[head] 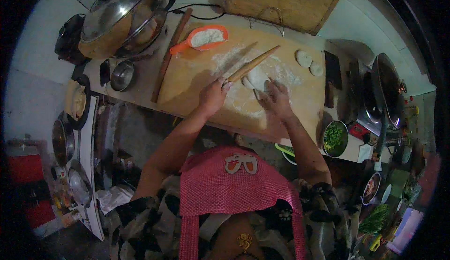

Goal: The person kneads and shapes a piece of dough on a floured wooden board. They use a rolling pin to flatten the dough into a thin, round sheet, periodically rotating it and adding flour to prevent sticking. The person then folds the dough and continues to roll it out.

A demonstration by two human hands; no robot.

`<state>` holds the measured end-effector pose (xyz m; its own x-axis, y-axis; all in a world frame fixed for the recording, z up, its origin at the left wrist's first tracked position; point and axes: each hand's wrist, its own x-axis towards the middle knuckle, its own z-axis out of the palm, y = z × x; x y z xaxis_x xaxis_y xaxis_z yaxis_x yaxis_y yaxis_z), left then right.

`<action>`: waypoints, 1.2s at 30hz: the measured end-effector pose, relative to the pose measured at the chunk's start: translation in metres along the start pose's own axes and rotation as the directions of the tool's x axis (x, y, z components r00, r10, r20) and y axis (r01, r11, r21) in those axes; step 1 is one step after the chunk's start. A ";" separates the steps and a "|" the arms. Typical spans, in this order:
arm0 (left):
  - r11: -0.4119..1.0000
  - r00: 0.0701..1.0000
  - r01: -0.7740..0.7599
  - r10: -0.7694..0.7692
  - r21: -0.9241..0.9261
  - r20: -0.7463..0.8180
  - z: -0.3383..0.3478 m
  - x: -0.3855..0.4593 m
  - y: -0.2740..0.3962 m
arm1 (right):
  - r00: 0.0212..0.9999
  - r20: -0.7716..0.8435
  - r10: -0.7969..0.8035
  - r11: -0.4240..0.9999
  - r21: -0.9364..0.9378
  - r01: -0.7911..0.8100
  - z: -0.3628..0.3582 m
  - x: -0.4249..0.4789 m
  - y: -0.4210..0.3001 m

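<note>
My left hand grips the near end of a tapered wooden rolling pin, which slants up to the right over a floured wooden board. A piece of white dough lies by the pin, its left part close under the wood. On the dough's right edge are the fingers of my right hand, pinching it. Loose flour is spread around the dough. Two round dough pieces rest at the board's far right. An orange scoop of flour stands at the far left of the board.
A long wooden stick lies along the board's left edge. Beyond it are a steel bowl and a large lidded pot. To the right sit a cleaver, a bowl of chopped greens and a wok on a stove.
</note>
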<state>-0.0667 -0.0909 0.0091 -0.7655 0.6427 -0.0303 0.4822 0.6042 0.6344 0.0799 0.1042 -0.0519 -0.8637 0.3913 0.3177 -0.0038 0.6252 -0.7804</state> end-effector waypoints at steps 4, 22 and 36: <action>0.980 0.991 -0.133 0.133 0.151 0.011 0.016 0.000 -0.009 | 0.995 -0.037 0.092 0.996 0.010 -0.091 0.019 -0.025 -0.025; 0.948 0.972 -0.233 0.225 0.219 0.063 0.061 0.125 -0.021 | 0.995 -0.016 0.099 0.648 -0.758 -0.077 -0.018 0.080 0.043; 0.849 0.959 -0.266 0.280 0.457 0.039 0.057 0.183 -0.006 | 0.996 -0.075 0.056 0.615 -0.783 -0.093 -0.020 0.151 0.087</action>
<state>-0.1852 0.0504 -0.0442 -0.5825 0.8041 0.1184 0.8079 0.5568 0.1932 -0.0408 0.2312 -0.0613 -0.8226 0.4752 0.3124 0.4729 0.8767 -0.0883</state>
